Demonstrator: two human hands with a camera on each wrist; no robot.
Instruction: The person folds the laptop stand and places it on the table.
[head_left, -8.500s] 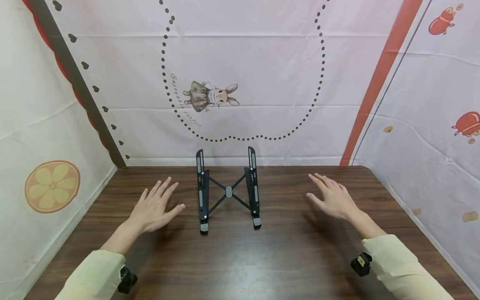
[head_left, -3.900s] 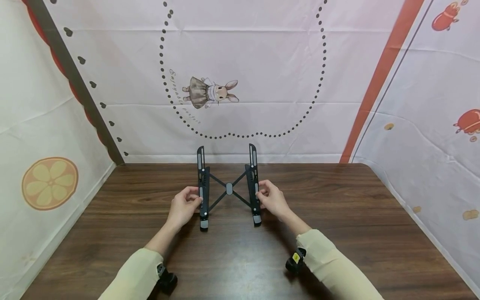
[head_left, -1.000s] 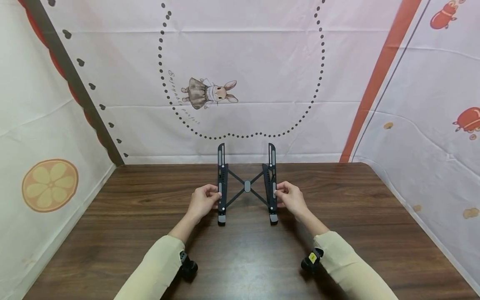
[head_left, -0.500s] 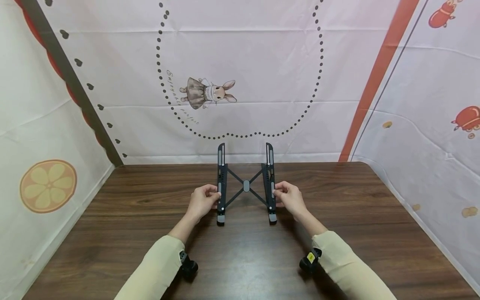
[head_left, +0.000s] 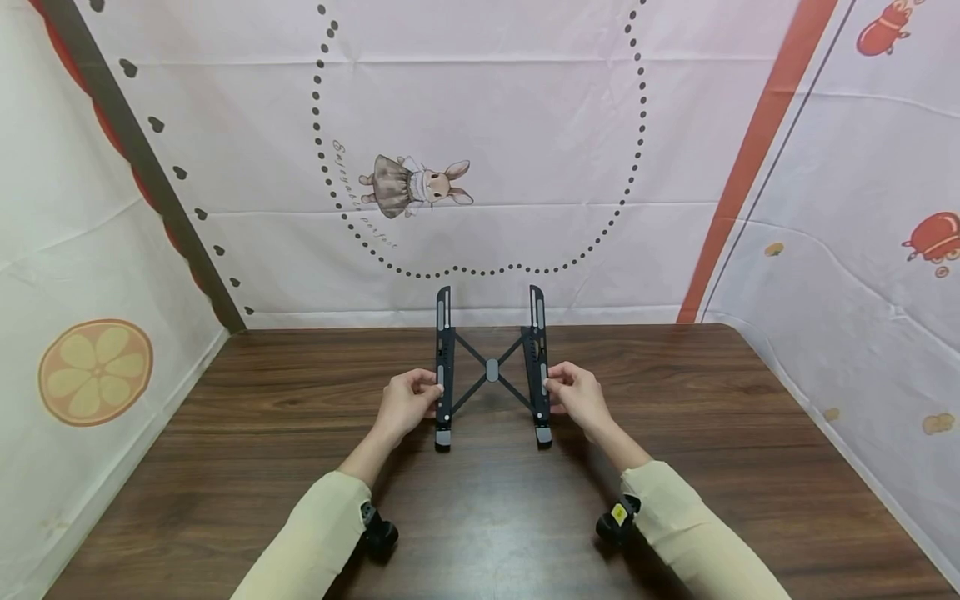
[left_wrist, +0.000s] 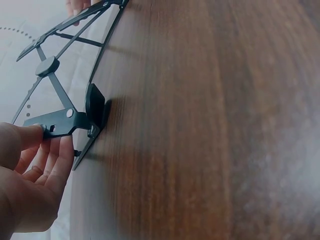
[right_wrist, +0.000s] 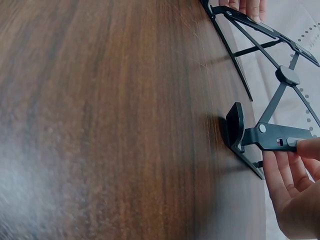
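Note:
A black folding laptop stand (head_left: 492, 370) is set up near the back of the table, its two side arms joined by an X-shaped brace with a grey hub. My left hand (head_left: 403, 404) pinches the left arm, thumb on top and fingers beneath, as the left wrist view shows of the stand (left_wrist: 55, 121). On the other side, my right hand (head_left: 582, 400) grips the right arm the same way. Its thumb lies over a grey pad on the stand (right_wrist: 282, 136) in the right wrist view. The stand's front lips point toward me.
The brown wood-grain table (head_left: 480, 517) runs up to a white printed cloth (head_left: 525, 150) at the back, with more cloth on both sides. A small black camera (head_left: 381, 533) sits at the left wrist, another camera (head_left: 618, 518) at the right.
Both hands, first spread apart above the table, came in to hold the stand's arms. The stand then shifted right. Over the last second its right arm moved slightly inward, bringing the arms closer.

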